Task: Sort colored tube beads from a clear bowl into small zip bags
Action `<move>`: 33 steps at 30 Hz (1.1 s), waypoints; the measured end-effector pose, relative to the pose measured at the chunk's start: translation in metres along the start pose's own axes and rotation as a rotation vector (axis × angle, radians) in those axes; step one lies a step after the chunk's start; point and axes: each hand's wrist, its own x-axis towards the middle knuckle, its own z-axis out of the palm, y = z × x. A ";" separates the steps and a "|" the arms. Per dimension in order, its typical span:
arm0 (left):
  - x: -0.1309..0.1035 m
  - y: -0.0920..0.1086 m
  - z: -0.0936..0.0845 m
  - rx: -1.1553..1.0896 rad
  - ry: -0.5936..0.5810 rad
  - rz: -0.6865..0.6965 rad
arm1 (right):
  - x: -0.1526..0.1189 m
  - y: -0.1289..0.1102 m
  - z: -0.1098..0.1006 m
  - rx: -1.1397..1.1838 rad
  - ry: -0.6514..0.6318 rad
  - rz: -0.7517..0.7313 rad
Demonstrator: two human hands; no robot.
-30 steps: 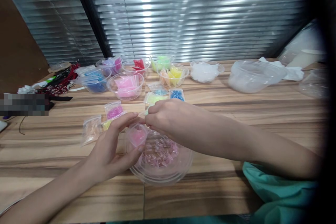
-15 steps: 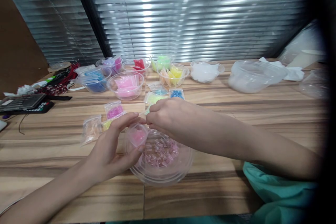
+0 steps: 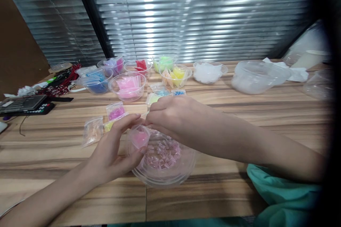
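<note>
My left hand (image 3: 119, 149) holds a small clear zip bag (image 3: 140, 138) with pink contents, its thumb below and its fingers along the top. My right hand (image 3: 166, 115) is closed, its fingertips at the bag's upper right edge; the back of the hand hides what they pinch. Beneath both hands stands a round clear plastic bowl (image 3: 166, 181). Inside it lie many small, shiny pale-pink pieces (image 3: 163, 156).
Filled bags lie beyond my hands: purple (image 3: 116, 112), orange (image 3: 93, 131), blue (image 3: 178, 93). Clear tubs line the back, among them one with pink bags (image 3: 129, 87) and one with white material (image 3: 209, 72). Stacked containers (image 3: 253, 78) stand right, a calculator (image 3: 23, 106) left.
My right hand has shifted slightly left and up along the bag's top edge, covering more of the blue bag behind it. My left hand and the pink bag have barely moved.
</note>
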 end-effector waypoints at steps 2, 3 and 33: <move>0.000 -0.001 0.001 0.005 0.010 -0.001 | 0.001 -0.001 0.000 -0.010 0.001 0.021; 0.000 -0.001 0.002 0.000 0.020 0.000 | 0.001 -0.001 0.001 -0.005 0.015 0.018; 0.005 0.001 0.009 -0.126 0.082 0.099 | -0.001 -0.004 0.006 0.134 0.016 -0.150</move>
